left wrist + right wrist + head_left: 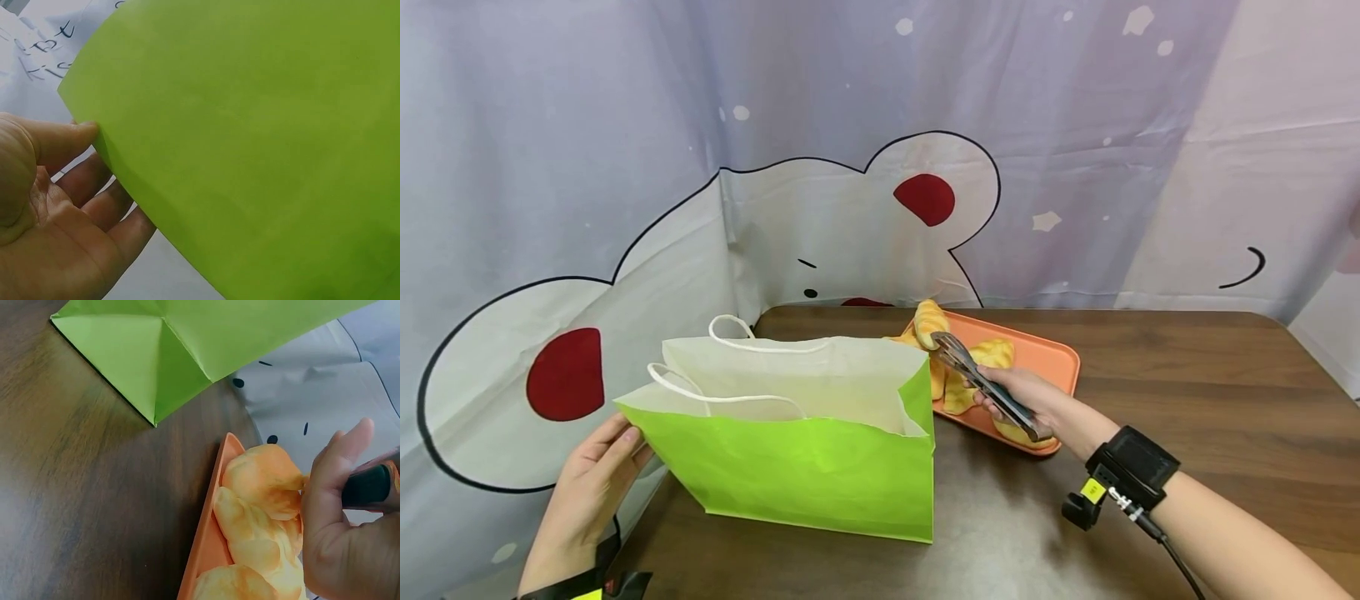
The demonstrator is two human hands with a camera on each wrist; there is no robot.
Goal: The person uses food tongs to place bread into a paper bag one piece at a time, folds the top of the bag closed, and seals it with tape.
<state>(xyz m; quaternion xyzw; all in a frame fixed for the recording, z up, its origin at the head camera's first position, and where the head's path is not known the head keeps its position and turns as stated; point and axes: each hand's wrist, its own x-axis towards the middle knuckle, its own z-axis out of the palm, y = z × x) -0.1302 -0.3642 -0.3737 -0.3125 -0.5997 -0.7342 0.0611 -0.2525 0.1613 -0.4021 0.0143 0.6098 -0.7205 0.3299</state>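
Observation:
A bright green paper bag [805, 479] with a white inside and white cord handles [730, 399] stands on the table, its mouth open upward. My left hand [587, 479] pinches its left side edge, the thumb [65, 139] in front and the fingers behind. In my right hand [1026, 393] I grip a pair of tongs [955, 353] over an orange tray [1048, 358]. The tips of the tongs meet a ridged bread roll [930, 321] at the tray's far left; whether they clamp it is unclear. Other bread pieces [250, 531] lie in the tray.
The brown wooden table [1195, 392] extends to the right of the tray. A printed curtain [820, 75] hangs along its back and left edges. The bag's right side stands close to the tray and hides part of its left end. A cable [1180, 562] trails from my right wrist.

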